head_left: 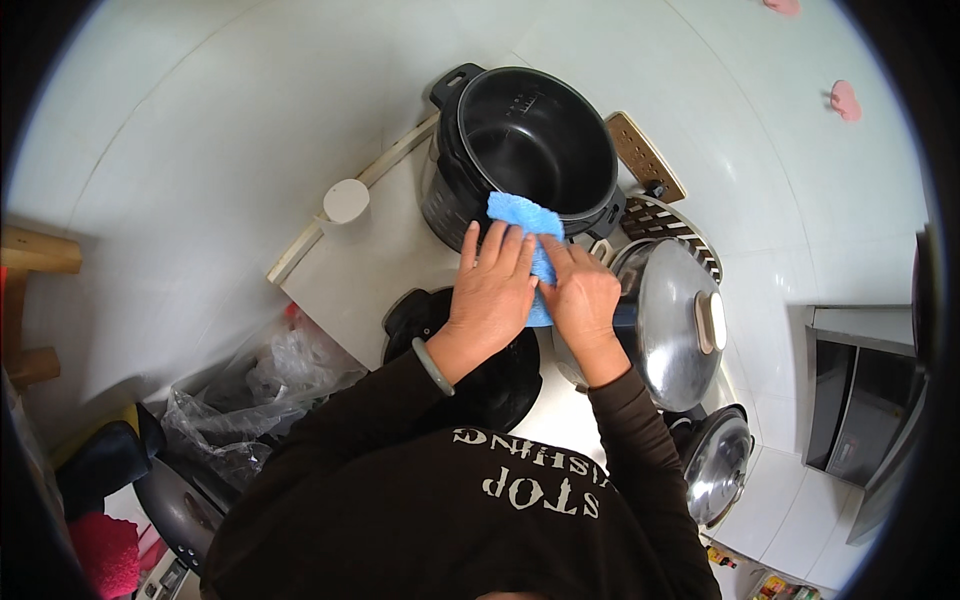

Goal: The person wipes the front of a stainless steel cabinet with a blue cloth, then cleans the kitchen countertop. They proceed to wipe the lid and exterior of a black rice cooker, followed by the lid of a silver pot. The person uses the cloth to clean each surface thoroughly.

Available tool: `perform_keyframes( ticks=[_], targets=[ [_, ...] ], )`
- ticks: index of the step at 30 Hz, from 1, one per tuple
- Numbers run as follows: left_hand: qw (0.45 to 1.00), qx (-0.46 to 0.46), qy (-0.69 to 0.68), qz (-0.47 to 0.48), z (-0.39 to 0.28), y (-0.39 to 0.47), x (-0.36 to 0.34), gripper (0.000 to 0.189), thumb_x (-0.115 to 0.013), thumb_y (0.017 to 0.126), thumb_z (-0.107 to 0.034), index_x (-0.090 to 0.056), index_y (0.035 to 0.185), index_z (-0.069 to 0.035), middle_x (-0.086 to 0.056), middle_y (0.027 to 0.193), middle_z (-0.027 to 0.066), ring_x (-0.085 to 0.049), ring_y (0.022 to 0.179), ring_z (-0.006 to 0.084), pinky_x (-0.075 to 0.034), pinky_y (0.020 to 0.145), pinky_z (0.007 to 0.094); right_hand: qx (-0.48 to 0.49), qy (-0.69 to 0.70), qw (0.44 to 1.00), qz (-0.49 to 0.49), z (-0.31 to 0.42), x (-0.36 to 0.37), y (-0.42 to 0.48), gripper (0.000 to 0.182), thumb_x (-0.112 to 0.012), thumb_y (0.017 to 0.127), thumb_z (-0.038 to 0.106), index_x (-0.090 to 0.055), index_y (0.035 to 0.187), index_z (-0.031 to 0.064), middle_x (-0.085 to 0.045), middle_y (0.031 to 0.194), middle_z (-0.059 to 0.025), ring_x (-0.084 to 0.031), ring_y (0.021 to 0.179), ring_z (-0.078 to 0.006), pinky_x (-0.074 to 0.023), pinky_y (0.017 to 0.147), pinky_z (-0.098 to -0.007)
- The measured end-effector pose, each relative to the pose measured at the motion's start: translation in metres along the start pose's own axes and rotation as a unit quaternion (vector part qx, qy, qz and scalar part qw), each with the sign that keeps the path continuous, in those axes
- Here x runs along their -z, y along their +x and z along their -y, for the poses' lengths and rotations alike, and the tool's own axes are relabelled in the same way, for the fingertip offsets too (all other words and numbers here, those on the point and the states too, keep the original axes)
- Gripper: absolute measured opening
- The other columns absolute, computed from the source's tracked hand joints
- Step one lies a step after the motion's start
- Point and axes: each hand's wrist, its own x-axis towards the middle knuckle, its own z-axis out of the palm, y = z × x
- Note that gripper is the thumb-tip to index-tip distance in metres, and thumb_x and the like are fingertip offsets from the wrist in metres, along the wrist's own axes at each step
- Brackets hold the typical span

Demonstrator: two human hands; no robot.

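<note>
A light blue cloth (525,214) lies under and between my two hands, at the near rim of an uncovered black electric pressure cooker (450,187) with a dark inner pot (540,142). My left hand (491,292), with a bangle at the wrist, rests on the cloth with its fingers extended. My right hand (585,292) grips the cloth's right side with curled fingers. Below my hands is a round black lid (517,382), partly hidden by my left forearm.
Right of my hands stands a pot with a domed metal lid (667,322), beside a slotted basket (675,221) and a power strip (645,154). Another lidded pot (716,465) is lower right. A white cup (346,201) sits left, above plastic bags (262,390).
</note>
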Motion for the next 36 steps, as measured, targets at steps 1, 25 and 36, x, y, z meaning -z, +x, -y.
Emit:
perform_keyframes(
  ticks=[1,25,36],
  targets=[
    [1.0,-0.012,0.0,0.011,-0.004,0.0,-0.002,0.052,-0.068,0.081,-0.02,-0.058,0.126,0.004,-0.052,0.129,0.0146,-0.042,0.128,0.0322,-0.024,0.113,0.0538,-0.015,-0.002,1.0,0.002,-0.005,-0.002,-0.002,0.055,-0.08,0.065,0.019,-0.064,0.118,0.0181,-0.062,0.085,-0.0063,-0.064,0.073,-0.028,-0.0512,0.063,-0.0371],
    [0.995,-0.052,0.018,0.085,0.011,-0.02,-0.005,0.065,-0.063,0.081,-0.013,-0.043,0.141,0.002,-0.045,0.145,0.0149,-0.035,0.14,0.0334,-0.019,0.115,0.0575,-0.003,0.112,0.989,-0.092,-0.004,-0.017,-0.016,0.052,-0.079,0.06,0.016,-0.065,0.109,0.0133,-0.058,0.083,-0.0034,-0.061,0.071,-0.0224,-0.0487,0.062,-0.0358],
    [0.997,0.04,0.059,-0.018,0.059,-0.045,-0.001,0.065,-0.055,0.091,-0.023,-0.035,0.146,0.004,-0.034,0.154,0.0188,-0.027,0.145,0.0347,-0.02,0.116,0.0525,0.073,0.11,0.987,-0.096,0.056,-0.034,0.026,0.055,-0.07,0.065,0.017,-0.064,0.12,0.0137,-0.055,0.075,-0.0009,-0.059,0.068,-0.0192,-0.0487,0.06,-0.0315]
  ],
)
